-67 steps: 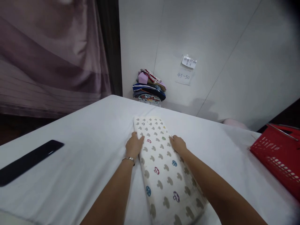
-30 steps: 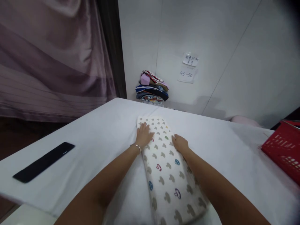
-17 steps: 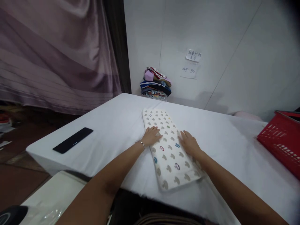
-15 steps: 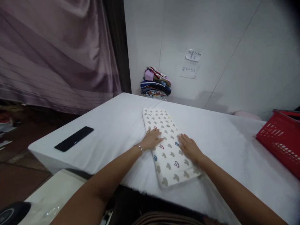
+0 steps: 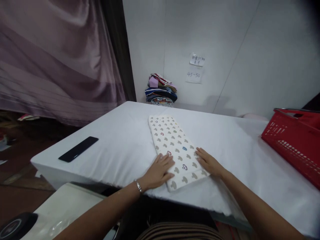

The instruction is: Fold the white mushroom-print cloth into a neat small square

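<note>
A white cloth (image 5: pixel 175 143) printed with grey mushrooms and a few coloured ones lies folded into a long rectangle on the table. My left hand (image 5: pixel 158 171) rests flat on its left edge near the close end, fingers stretched out. On the opposite side, my right hand (image 5: pixel 208 162) lies along the cloth's right edge with its fingers extended and touching the fabric. Neither hand grips anything. A bracelet sits on my left wrist.
The table has a white cover (image 5: pixel 120 140). A black phone (image 5: pixel 78 149) lies at its left, and a red plastic basket (image 5: pixel 295 140) stands at its right. Folded clothes (image 5: pixel 161 90) are stacked beyond the far edge, below paper signs (image 5: pixel 194 75) on the wall.
My left hand has slid toward me along the cloth's left edge. My right hand has shifted slightly nearer too. The camera view has turned a little to the right.
</note>
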Demonstrator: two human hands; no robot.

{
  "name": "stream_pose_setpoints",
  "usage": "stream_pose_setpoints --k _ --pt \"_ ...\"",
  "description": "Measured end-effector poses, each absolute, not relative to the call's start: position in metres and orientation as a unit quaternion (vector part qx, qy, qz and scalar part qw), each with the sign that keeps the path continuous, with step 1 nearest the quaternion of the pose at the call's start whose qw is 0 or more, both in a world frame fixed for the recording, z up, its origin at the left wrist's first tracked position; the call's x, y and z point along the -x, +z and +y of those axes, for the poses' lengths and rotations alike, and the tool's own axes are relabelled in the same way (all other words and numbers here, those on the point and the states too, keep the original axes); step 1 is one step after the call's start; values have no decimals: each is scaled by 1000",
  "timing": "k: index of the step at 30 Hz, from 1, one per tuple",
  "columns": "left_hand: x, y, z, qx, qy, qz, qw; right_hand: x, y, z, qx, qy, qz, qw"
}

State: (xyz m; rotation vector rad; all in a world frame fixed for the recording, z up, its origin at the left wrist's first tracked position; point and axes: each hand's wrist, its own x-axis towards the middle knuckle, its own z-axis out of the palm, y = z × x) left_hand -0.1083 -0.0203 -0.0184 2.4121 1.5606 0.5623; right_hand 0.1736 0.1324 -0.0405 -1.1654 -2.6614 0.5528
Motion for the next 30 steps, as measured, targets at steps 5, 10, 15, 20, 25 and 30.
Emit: stream_pose_setpoints --k 5,10,15,20,25,30 --pt "100 -13 -47 -875 151 438 143 -200 -57 112 378 149 -895 184" --pt "99 1 -52 -891 124 403 169 -210 -64 88 299 63 -925 226" --pt "100 9 -51 -895 144 388 166 -214 -62 80 218 21 -960 176" --pt "98 5 -51 -899 139 389 147 -215 -66 86 193 -7 -965 177" --pt "93 -4 -43 -901 139 398 103 -210 -65 89 171 -36 -967 187" --pt "86 -11 -33 -888 170 423 54 -193 -54 78 147 -37 -970 188"
